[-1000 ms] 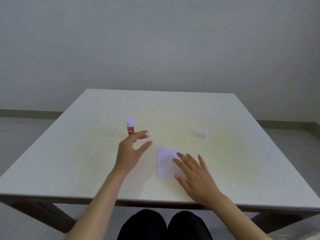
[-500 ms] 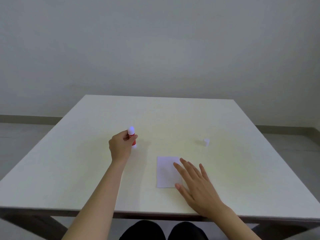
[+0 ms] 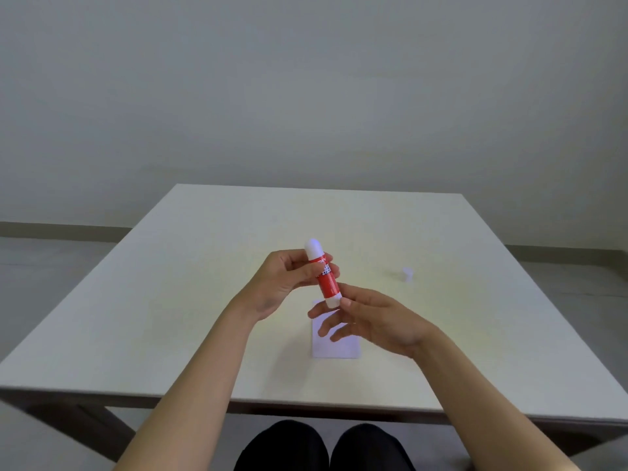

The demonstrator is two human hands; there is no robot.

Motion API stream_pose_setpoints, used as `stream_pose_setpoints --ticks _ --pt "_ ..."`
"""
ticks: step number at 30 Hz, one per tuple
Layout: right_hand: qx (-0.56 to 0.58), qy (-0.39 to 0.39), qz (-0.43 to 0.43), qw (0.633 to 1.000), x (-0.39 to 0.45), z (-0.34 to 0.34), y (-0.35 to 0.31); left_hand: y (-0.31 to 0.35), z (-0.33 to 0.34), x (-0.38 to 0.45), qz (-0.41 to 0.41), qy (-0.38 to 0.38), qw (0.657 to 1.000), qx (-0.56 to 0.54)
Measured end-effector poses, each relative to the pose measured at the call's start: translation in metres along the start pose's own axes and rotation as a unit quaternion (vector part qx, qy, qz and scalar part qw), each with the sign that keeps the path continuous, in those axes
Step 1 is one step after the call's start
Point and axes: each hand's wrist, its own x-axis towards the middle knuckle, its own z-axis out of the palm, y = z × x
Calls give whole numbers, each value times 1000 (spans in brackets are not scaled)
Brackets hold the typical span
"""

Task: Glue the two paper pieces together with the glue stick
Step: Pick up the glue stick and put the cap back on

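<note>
1. Left hand [image 3: 283,283]: we see it closed round the upper body of the glue stick [image 3: 324,275], held in the air above the middle of the table [image 3: 170,300]
2. Glue stick: red with white ends, nearly upright, tilted slightly
3. Paper [image 3: 334,345]: a white sheet flat on the table, toward the near edge, partly hidden by the hands
4. Right hand [image 3: 377,321]: fingers loosely spread, thumb touching the stick's lower white end; we cannot tell whether it grips
5. Small white cap [image 3: 407,274]: well apart, toward the right edge
</note>
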Motion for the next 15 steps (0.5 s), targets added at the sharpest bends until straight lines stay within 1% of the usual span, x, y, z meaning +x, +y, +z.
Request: stream_pose_setpoints --ticks 4,7,9,11,14,15 --pt "-22 8 12 1000 2 -5 3 1 2 -3 -7 -13 1000 -7" --pt "-31 53 -5 998 6 1 3 3 5 -2 -1 13 1000 -24" --pt "-75 125 -22 989 10 6 2 3 7 -1 8 49 999 -9" --pt "-103 217 -30 970 15 14 3 1 12 -1 15 92 995 31" --pt "-165 367 -13 915 25 30 11 -3 22 -1 21 129 990 53" --pt "-184 390 -8 902 27 34 13 -3 24 -1 19 137 989 47"
